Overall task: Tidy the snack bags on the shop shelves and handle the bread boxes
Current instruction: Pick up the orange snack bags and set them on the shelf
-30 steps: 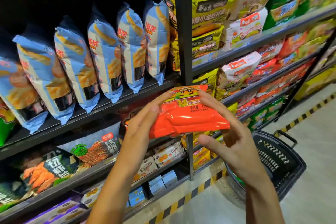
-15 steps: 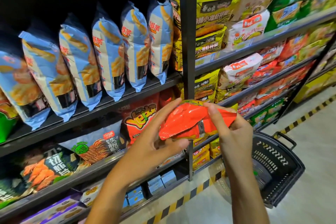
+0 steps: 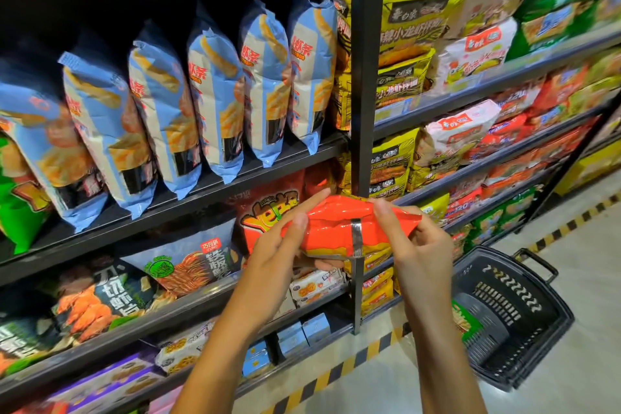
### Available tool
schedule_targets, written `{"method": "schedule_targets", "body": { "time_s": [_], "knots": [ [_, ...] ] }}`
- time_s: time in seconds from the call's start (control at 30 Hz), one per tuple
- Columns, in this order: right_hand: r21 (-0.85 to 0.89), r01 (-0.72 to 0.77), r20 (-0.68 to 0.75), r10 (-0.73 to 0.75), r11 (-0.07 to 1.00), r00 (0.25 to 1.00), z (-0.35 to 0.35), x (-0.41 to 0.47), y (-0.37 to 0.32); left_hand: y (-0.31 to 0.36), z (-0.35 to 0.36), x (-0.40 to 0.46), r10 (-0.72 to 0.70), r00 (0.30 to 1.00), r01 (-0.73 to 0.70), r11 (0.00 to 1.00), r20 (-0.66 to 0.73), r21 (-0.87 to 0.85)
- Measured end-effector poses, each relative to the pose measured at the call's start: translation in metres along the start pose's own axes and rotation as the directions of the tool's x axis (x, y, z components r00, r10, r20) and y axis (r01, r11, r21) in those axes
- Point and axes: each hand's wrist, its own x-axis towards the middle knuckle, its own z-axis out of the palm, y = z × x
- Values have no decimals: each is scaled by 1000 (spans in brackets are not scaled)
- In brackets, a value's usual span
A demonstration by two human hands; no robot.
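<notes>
Orange-red foil snack bag is held in front of the shelving, at the height of the second shelf from the top in view and directly before the black upright post. Its back seam faces the camera as a silver strip across the middle. Both hands grasp the bag: the left hand grips the left end, thumb on the near face and index finger along the top edge; the right hand pinches the right end between thumb and fingers.

Behind the bag, an orange-red bag of similar colour stands on the same shelf, with a pale blue bag just beside it to the left. On the shelf above, a row of light blue snack bags stands upright, leaning slightly left. Right of the post, yellow packs and white packs fill the upper shelves. Small boxes sit on the lower shelf beneath the hands. A black shopping basket rests on the floor at lower right, near a yellow-and-black striped floor line.
</notes>
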Motion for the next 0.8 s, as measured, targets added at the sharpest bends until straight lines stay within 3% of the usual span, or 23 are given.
{"method": "schedule_targets", "body": {
  "time_s": [0.13, 0.3, 0.63, 0.8],
  "knots": [
    [-56, 27, 123, -20, 998, 992, 0, -2, -3, 0, -1, 2, -55, 996, 48, 993, -68, -105],
    [-34, -8, 72, 10, 999, 997, 0, -2, -1, -1, -3, 2, -56, 996, 48, 993, -66, -111],
    [-49, 39, 102, -34, 998, 994, -9, -4, 0, 1, -3, -4, -27, 999, 23, 996, -44, -86],
    [151, 15, 149, -38, 988, 988, -17, -2, 1, 0, -6, -8, 47, 999, -48, 991, -8, -123]
  ]
}}
